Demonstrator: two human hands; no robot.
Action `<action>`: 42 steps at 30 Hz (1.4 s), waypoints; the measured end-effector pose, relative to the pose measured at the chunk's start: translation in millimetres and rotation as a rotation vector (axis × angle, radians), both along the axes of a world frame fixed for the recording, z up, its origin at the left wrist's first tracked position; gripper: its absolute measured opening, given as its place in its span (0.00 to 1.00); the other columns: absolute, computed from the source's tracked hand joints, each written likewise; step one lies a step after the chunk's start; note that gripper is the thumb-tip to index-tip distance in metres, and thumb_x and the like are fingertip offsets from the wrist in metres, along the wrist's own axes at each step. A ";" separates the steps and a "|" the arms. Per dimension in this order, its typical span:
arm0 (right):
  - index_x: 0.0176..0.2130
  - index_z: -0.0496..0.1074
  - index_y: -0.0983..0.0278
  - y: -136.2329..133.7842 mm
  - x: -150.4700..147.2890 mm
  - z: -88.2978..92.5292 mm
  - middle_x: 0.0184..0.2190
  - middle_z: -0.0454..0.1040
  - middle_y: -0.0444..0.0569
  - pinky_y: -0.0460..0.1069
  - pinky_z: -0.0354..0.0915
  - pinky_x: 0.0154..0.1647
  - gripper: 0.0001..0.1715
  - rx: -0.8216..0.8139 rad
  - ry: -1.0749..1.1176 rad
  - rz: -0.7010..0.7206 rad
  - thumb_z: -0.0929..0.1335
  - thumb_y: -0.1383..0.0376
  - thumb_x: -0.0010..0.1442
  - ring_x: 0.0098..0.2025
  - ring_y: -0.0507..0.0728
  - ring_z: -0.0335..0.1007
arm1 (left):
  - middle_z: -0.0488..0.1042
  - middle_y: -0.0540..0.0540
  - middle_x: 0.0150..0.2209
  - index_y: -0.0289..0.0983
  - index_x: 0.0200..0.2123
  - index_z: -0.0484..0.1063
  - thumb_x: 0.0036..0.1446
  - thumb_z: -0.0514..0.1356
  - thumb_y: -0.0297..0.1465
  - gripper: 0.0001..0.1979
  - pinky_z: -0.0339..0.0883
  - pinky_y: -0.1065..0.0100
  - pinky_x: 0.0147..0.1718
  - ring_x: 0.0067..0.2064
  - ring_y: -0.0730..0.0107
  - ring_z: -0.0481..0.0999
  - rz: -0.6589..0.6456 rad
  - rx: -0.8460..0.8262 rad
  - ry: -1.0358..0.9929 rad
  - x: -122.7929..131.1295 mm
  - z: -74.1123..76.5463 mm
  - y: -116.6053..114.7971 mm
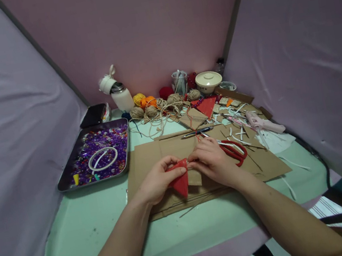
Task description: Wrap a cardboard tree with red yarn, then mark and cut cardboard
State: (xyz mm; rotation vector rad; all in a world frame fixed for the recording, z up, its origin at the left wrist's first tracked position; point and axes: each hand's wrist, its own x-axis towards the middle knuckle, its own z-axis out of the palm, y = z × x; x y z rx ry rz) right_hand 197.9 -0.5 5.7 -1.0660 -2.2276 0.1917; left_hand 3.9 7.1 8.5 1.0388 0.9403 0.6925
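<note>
My left hand point(163, 178) is closed around a small red triangular piece point(181, 183), its tip pointing down. The fingers of my right hand point(211, 160) are pinched together at the upper right corner of that piece; what they hold is too small to make out. Both hands are just above stacked cardboard sheets point(148, 149). Beside my right hand lie red-handled scissors point(239, 151), partly covered by the hand. A dark pen point(196, 132) rests beyond the hands.
At left stands a metal tray point(60, 183) of purple beads with a white ring point(115, 157). Yarn balls point(137, 112), a white bottle point(123, 100) and a lidded bowl point(209, 81) line the back. A pink glue gun point(264, 122) and paper strips lie at right.
</note>
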 end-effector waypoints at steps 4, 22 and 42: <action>0.33 0.70 0.63 1.6 0.9 -2.3 0.28 0.70 0.46 0.52 0.53 0.44 0.07 -0.056 0.106 0.024 0.66 0.62 0.61 0.35 0.55 0.61 | 0.69 0.53 0.26 0.35 0.31 0.68 0.42 0.68 0.32 0.14 0.58 0.76 0.26 0.27 0.79 0.66 -0.004 -0.073 -0.041 -1.5 1.6 0.6; 0.29 0.68 0.64 0.5 -12.2 -13.1 0.27 0.71 0.44 0.50 0.55 0.41 0.07 -0.252 0.182 0.084 0.64 0.73 0.58 0.32 0.53 0.63 | 0.73 0.51 0.29 0.34 0.32 0.70 0.41 0.70 0.28 0.14 0.69 0.75 0.31 0.28 0.78 0.72 0.159 -0.079 -0.307 -0.5 0.8 2.8; 0.37 0.71 0.64 -8.1 -16.3 -9.1 0.28 0.70 0.49 0.53 0.49 0.46 0.13 -0.011 -0.174 0.014 0.59 0.64 0.65 0.36 0.55 0.60 | 0.73 0.51 0.28 0.37 0.35 0.66 0.43 0.68 0.34 0.16 0.69 0.73 0.26 0.26 0.75 0.73 0.500 0.093 -0.184 -4.5 -5.1 15.0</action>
